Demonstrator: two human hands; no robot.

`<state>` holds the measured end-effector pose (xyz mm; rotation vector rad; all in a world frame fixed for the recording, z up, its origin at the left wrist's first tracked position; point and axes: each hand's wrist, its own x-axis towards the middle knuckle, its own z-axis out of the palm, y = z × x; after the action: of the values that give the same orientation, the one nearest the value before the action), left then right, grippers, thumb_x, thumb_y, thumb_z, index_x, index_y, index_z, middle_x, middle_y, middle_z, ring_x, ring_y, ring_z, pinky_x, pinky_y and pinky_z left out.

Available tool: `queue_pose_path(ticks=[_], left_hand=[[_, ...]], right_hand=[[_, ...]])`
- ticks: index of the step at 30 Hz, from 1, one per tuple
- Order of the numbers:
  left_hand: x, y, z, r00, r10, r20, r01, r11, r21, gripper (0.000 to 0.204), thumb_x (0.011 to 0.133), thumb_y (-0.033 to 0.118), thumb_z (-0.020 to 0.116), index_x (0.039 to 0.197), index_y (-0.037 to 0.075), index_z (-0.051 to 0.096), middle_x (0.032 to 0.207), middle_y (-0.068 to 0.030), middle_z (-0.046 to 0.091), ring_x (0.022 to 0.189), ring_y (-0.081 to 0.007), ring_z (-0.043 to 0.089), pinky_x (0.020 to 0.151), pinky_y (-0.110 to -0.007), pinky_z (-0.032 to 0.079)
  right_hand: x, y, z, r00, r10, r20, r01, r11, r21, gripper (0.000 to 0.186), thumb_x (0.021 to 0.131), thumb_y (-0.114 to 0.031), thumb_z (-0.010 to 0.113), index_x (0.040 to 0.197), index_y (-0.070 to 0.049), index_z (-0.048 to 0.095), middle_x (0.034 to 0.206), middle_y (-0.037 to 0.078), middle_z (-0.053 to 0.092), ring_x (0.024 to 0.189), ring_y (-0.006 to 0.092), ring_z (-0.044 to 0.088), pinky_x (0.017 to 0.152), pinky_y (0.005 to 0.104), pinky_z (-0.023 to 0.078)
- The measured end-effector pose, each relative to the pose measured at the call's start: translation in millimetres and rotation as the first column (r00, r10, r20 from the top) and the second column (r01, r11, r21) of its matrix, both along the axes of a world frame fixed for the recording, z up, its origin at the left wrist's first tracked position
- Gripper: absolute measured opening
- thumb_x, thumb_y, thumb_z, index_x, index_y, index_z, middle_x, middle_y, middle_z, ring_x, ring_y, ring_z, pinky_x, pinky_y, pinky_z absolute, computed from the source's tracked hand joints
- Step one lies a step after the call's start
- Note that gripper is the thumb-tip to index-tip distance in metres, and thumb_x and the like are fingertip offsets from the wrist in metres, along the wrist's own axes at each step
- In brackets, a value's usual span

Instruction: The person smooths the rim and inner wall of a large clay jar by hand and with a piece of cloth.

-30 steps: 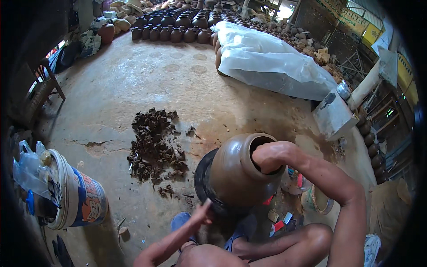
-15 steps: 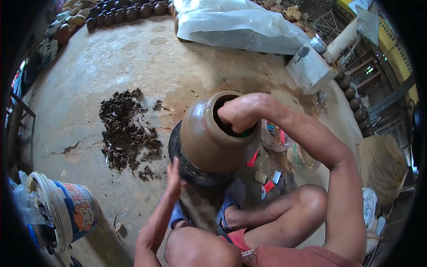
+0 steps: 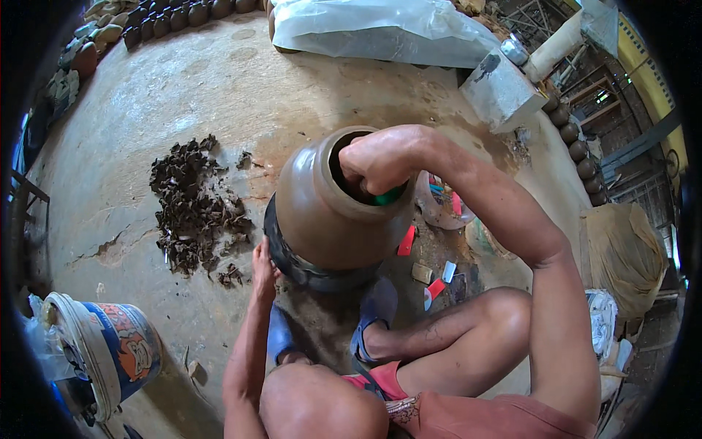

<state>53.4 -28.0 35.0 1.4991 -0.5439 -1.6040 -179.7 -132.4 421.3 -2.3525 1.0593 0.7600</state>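
A large wet brown clay pot (image 3: pixel 333 230) with a wide mouth sits tilted on a dark round turntable (image 3: pixel 322 279). My right hand (image 3: pixel 376 157) is closed inside the pot's mouth, gripping a green object (image 3: pixel 387 195) that only partly shows beneath my fingers; its fingertips are hidden. At the turntable's left edge, my left hand (image 3: pixel 265 260) touches the rim with its fingers apart and stretched upward, holding nothing.
Clay scraps (image 3: pixel 186 205) lie left of the pot, a bucket (image 3: pixel 131 340) at lower left. Right are a bowl of tools (image 3: pixel 435 212) and small scraper pieces (image 3: pixel 406 241). Behind stand rows of pots (image 3: pixel 168 25), plastic-covered ware (image 3: pixel 373 33) and a pale block (image 3: pixel 497 99).
The view has tilted down, shifting the scene up and left. More green shows under my right hand at the pot's mouth. My left fingers have moved up along the turntable's edge.
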Motion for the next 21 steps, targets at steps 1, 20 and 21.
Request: queue_pose_path(ticks=[1,20,21], left_hand=[[-12.9,11.5,-14.9,0.976,0.015,0.219,-0.009,1.0,-0.03,0.067,0.102,0.064,0.052,0.119,0.001,0.061,0.095,-0.0134,0.07,0.074,-0.0165,0.068,0.058,-0.028,0.051],[-69.7,104.9,21.8,0.88,-0.252,-0.403,0.415,0.82,0.394,0.079,0.097,0.065,0.059,0.139,-0.001,0.046,0.109,-0.0243,0.07,0.057,-0.0303,0.07,0.045,-0.035,0.055],[-66.0,93.3,19.1,0.912,-0.286,-0.294,0.375,0.871,0.317,0.076,0.098,0.065,0.058,0.137,0.001,0.048,0.107,-0.022,0.071,0.06,-0.0285,0.071,0.045,-0.033,0.055]], right_hand=[[3.8,-2.5,-1.1,1.0,0.024,0.002,-0.025,1.0,0.017,0.019,0.077,-0.005,0.063,0.092,0.003,0.073,0.088,0.023,0.073,0.078,0.0338,0.07,0.069,0.0456,0.054],[-19.6,-4.0,-8.5,0.998,-0.053,0.046,0.05,0.997,0.062,0.017,0.082,-0.005,0.067,0.097,0.0,0.075,0.083,0.017,0.074,0.076,0.0272,0.069,0.07,0.0429,0.053],[-24.0,-4.3,-12.9,0.997,-0.06,0.049,0.057,0.996,0.065,0.017,0.082,-0.005,0.067,0.096,0.0,0.075,0.083,0.018,0.074,0.076,0.0274,0.069,0.07,0.043,0.053]])
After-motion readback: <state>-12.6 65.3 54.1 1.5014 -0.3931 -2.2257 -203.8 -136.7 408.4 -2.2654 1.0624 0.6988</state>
